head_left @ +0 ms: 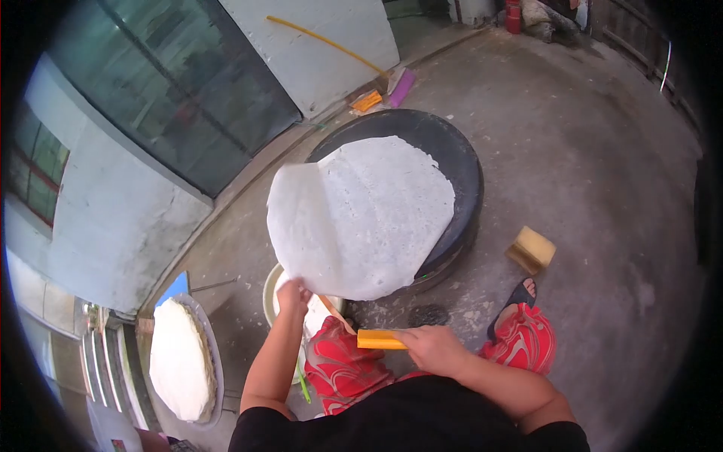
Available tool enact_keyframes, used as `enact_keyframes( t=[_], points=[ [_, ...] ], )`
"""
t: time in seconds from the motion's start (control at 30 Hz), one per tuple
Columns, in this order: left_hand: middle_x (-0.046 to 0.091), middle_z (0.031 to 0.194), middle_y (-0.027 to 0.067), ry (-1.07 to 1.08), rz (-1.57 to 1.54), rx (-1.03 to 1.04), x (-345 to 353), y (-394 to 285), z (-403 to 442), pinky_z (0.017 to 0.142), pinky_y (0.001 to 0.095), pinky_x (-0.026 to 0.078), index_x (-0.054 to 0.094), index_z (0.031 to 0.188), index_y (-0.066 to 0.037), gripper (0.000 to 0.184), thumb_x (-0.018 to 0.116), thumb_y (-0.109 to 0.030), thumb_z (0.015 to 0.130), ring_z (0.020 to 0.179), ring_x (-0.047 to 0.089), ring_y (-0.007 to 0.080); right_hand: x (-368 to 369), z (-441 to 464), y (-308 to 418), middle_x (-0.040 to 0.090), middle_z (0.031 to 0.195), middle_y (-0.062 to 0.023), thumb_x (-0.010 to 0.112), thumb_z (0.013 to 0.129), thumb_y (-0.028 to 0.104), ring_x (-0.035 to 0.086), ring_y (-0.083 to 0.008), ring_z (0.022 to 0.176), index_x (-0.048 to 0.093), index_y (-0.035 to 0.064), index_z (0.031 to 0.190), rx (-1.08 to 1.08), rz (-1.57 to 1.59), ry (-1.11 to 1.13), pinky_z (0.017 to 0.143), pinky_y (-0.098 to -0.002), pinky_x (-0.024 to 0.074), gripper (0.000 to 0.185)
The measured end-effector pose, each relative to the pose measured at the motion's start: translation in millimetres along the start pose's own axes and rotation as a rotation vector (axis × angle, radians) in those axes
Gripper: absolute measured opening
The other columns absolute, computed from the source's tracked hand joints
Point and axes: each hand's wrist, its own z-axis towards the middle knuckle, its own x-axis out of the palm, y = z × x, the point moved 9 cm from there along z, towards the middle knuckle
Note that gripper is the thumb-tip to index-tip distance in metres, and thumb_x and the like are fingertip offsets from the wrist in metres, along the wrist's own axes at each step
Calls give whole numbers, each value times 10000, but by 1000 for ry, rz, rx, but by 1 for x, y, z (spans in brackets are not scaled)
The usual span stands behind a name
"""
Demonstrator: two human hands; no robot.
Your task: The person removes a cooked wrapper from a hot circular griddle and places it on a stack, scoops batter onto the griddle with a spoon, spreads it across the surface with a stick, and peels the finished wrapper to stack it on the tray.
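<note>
A large, thin white flatbread (pixel 369 218) lies across a round black griddle (pixel 463 158), its left part lifted and hanging past the rim. My left hand (pixel 295 295) pinches the flatbread's near left edge. In my right hand (pixel 435 350) is a yellow scraper (pixel 380 339), held over my lap and apart from the flatbread. Below my left hand stands a pale basin (pixel 269 295) with white contents, partly hidden by my arm and knee. A wooden stick (pixel 335 313) leans at the basin's right side.
A tall stack of white flatbreads (pixel 179 361) sits on a round tray (pixel 216 361) at the left. A yellowish block (pixel 533 248) lies on the concrete floor right of the griddle. Behind the griddle are a broom (pixel 401 87) and an orange packet (pixel 367 101) beside the wall.
</note>
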Motion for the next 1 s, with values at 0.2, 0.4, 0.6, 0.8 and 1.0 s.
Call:
enact_keyframes(
  t=[0.2,0.4,0.6,0.8,1.0],
  points=[
    [239,1339,239,-71,1269,728,35,-15,-19,1019,413,221,271,1328,-108,814,668,-374,668,1247,182,415,3,-4,-1,616,825,-71,568,671,77,600,-225,674,576,54,946,-5,-10,1,560,-328,487,276],
    [270,1337,216,475,1821,1414,169,25,-64,875,596,306,326,1312,-262,584,482,-483,795,1210,264,426,8,-4,-1,605,781,-58,562,671,89,590,-222,644,578,64,939,-9,-45,27,539,-328,479,269],
    [320,1323,170,397,1881,756,242,30,-85,821,505,414,326,1312,-238,553,461,-450,820,1128,388,412,10,-4,-5,597,759,-56,560,672,88,587,-220,642,572,67,954,4,-30,33,542,-326,478,284],
    [317,1326,173,588,1419,1234,286,13,-77,870,503,382,293,1329,-243,650,507,-504,773,1148,386,382,8,-1,-3,595,770,-79,525,704,104,594,-228,666,562,49,950,6,-6,51,560,-334,484,254],
    [229,1384,121,450,1983,1086,248,26,-84,865,582,332,231,1350,-276,707,445,-599,760,1237,262,385,12,-3,-8,601,770,-70,557,669,74,591,-233,655,581,53,929,33,-5,39,562,-336,482,262]
  ],
)
